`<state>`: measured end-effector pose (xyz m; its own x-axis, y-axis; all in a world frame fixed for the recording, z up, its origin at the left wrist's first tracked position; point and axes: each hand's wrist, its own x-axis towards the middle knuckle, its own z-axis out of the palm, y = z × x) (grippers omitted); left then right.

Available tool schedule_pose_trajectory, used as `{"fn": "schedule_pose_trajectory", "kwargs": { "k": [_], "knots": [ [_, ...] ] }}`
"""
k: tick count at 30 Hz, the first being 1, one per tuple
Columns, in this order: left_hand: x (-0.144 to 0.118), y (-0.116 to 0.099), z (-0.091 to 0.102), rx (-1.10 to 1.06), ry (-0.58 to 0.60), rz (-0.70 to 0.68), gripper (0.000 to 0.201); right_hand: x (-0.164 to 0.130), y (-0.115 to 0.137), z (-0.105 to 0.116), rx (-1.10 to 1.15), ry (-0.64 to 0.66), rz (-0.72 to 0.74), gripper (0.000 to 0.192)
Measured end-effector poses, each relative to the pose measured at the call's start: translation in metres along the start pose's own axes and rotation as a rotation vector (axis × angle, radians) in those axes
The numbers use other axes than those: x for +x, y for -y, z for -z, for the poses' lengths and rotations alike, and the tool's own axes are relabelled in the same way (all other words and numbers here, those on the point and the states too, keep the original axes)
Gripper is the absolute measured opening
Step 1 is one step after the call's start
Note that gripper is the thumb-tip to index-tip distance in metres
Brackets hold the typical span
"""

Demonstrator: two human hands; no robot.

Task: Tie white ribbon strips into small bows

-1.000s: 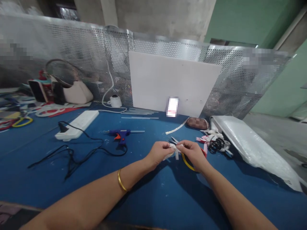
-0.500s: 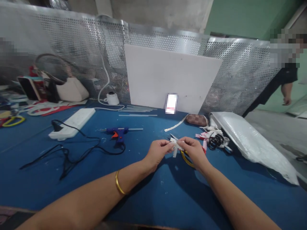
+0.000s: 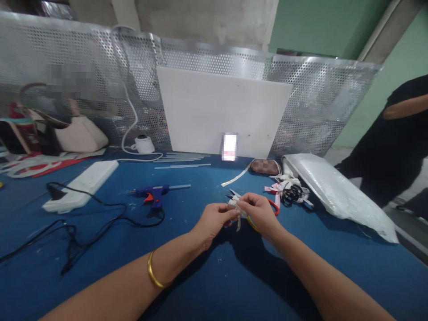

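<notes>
My left hand (image 3: 211, 221) and my right hand (image 3: 260, 213) meet above the blue table (image 3: 214, 276), and both pinch a small white ribbon piece (image 3: 236, 206) between their fingertips. One loose end of the ribbon hangs down between the hands. Scissors with yellow and red handles (image 3: 272, 207) lie on the table under and just behind my right hand, mostly hidden by it. A gold bangle (image 3: 152, 272) is on my left wrist.
A blue glue gun (image 3: 154, 193) with a black cord lies to the left, beside a white power strip (image 3: 81, 179). Ribbon scraps and black loops (image 3: 290, 191), a brown pouch (image 3: 265, 166) and a plastic-wrapped bundle (image 3: 337, 191) are at right. A white board (image 3: 222, 113) leans on the perforated screen. A person in black (image 3: 391, 142) stands at far right.
The view has swung to the right, and the person in black has come closer at the right edge. My hands have stayed together on the ribbon piece with small finger movements.
</notes>
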<state>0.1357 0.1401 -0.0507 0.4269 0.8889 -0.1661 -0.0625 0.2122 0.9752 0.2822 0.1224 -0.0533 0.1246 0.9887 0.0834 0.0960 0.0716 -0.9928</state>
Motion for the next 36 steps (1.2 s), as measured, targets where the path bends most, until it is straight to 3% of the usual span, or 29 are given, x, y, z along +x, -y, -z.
{"fn": "schedule_pose_trajectory", "kwargs": {
  "k": [6, 13, 19, 24, 32, 36],
  "knots": [
    [0.001, 0.002, 0.0, 0.009, 0.016, 0.004, 0.023, -0.005, -0.001, -0.008, 0.09, -0.093, -0.031, 0.023],
    [-0.001, 0.001, -0.001, -0.064, 0.011, -0.054, 0.029, -0.002, 0.005, 0.0, -0.018, -0.017, 0.044, 0.022],
    [0.002, 0.002, 0.001, -0.113, -0.063, -0.069, 0.025, -0.001, 0.008, 0.002, -0.007, -0.006, -0.003, 0.025],
    [0.001, -0.001, 0.001, -0.123, -0.042, -0.089, 0.026, -0.003, 0.014, 0.003, -0.017, 0.068, -0.056, 0.022],
    [0.0, -0.002, 0.0, -0.105, -0.048, -0.087, 0.029, 0.001, 0.005, 0.007, -0.259, 0.035, 0.175, 0.011],
    [0.001, 0.001, 0.0, -0.09, -0.018, -0.112, 0.025, 0.001, 0.006, 0.008, -0.281, -0.006, 0.202, 0.012]
  ]
}}
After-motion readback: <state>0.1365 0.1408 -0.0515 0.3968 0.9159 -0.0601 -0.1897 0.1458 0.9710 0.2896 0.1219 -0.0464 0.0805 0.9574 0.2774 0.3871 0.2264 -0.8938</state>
